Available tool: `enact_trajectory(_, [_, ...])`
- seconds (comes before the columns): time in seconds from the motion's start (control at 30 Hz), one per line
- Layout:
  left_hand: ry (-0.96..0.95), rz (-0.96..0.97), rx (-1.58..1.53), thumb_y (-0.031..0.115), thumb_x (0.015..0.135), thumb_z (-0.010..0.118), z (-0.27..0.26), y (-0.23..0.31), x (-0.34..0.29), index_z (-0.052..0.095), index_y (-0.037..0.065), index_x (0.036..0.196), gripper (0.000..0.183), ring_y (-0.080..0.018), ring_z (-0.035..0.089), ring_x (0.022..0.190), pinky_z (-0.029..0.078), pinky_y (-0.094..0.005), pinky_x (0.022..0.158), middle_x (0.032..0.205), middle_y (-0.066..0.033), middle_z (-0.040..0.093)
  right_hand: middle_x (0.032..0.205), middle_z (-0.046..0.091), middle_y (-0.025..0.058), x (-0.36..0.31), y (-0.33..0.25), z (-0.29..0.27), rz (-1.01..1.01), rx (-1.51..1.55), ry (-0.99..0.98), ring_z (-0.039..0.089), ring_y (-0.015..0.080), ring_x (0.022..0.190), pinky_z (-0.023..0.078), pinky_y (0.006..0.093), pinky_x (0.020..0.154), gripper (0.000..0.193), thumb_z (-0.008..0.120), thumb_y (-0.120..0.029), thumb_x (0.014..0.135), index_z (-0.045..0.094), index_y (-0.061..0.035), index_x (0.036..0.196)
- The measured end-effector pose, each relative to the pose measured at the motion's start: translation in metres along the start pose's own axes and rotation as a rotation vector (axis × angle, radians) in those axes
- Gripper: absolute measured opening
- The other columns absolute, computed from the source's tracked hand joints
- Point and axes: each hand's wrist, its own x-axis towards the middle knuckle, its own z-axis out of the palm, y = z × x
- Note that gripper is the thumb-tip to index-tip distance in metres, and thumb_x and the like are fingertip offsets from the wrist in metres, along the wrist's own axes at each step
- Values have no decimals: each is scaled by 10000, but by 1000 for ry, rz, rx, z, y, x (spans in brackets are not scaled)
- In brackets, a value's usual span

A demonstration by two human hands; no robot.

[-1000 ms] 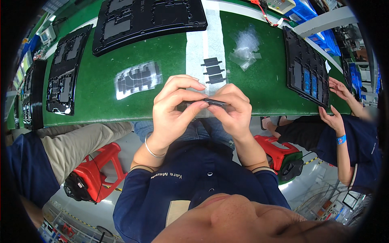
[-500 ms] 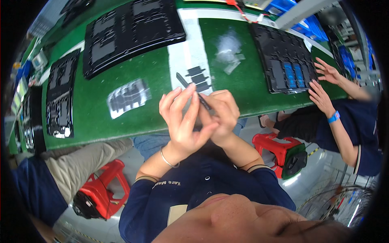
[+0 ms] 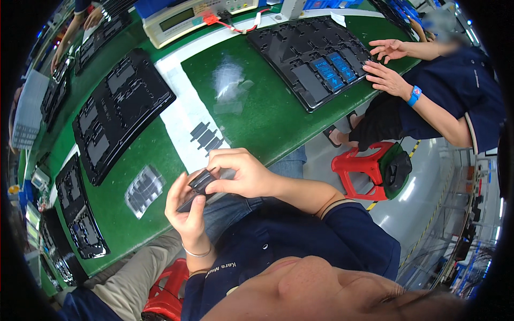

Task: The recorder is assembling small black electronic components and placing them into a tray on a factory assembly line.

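Note:
Both my hands are closed on a thin dark flat piece (image 3: 201, 181), held tilted over the near edge of the green table. The fingers and thumb of my left hand (image 3: 183, 214) grip its left and lower parts. From the right, my right hand (image 3: 238, 174) pinches its upper end between thumb and fingers. Part of the piece is hidden behind the fingers. Just beyond my hands, several black adhesive strips (image 3: 207, 137) lie on a white strip of the tabletop (image 3: 179, 109). Left of my left hand is a clear sheet with dark rectangular pieces (image 3: 143, 191).
Black trays (image 3: 123, 104) with grey flat pieces stand at the left. Another black tray (image 3: 308, 59) holds dark and blue cells, near a co-worker's hands (image 3: 388, 77). Clear film (image 3: 229, 80) lies mid-table. A bench meter (image 3: 182, 21) stands behind; a red stool (image 3: 364, 168) is at right.
The view has turned, so the table appears slanted. My hands sit lower and further left in the picture. The piece, earlier seen nearly edge-on, is now tilted with its flat side showing.

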Motion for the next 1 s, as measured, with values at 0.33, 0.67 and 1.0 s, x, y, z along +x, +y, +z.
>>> enact_trajectory(0.33, [63, 16, -95, -42, 756, 586, 3, -5, -2, 414, -75, 1206, 483, -175, 553, 898, 423, -296, 853, 983, -117, 574, 809, 561, 53, 5, 0, -11, -32, 128, 36, 531, 106, 695, 444, 228, 632, 137, 664, -50, 737, 592, -6, 844])
enact_trajectory(0.67, [176, 202, 439, -53, 783, 538, 15, -18, -9, 399, -84, 1231, 470, -82, 466, 711, 378, -171, 687, 858, -43, 527, 780, 562, 57, -3, -6, -6, -157, -120, 273, 519, 116, 639, 425, 227, 564, 126, 674, 8, 706, 615, -5, 816])
enact_trajectory(1.0, [133, 283, 653, 75, 896, 416, 27, -32, -18, 190, -64, 1332, 511, -344, 493, 1097, 378, -409, 929, 1255, -279, 411, 884, 521, 102, -13, 2, 26, -440, -606, 384, 512, 229, 710, 408, 318, 638, 575, 666, -325, 702, 515, 32, 1128])
